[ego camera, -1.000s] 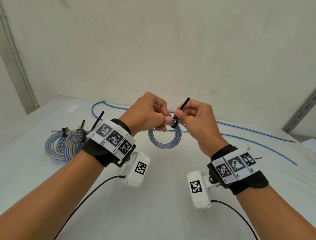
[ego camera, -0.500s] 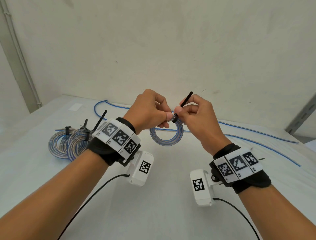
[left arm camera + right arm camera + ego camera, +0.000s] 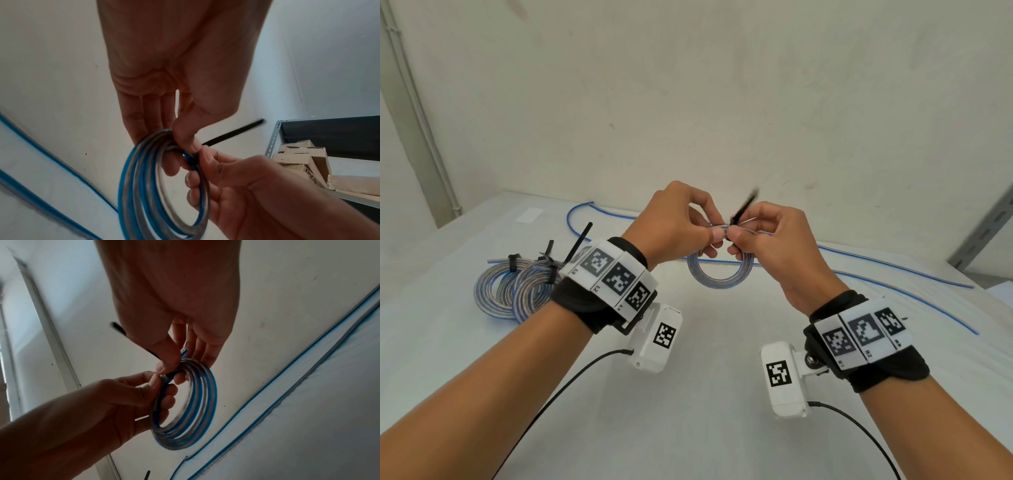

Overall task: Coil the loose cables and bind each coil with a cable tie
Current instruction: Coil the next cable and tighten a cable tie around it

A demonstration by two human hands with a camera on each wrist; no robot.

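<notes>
A: What are the fingers doing?

B: The left hand (image 3: 674,226) pinches the top of a blue-and-clear cable coil (image 3: 719,275) between thumb and curled fingers, held up above the white table (image 3: 688,428). The right hand (image 3: 774,246) meets it thumb to thumb, pinching the black cable tie (image 3: 232,134) that wraps the coil just at the fingertips.

A: And the tie's tail?

B: It sticks up and away past the right hand's fingers, blurred.

A: Anything else near the hands?

B: Beyond the left wrist, two bound coils (image 3: 517,291) lie on the table, each with a black tie. Behind the fingers, loose blue cables (image 3: 893,277) run across the table along the wall (image 3: 722,102).
</notes>
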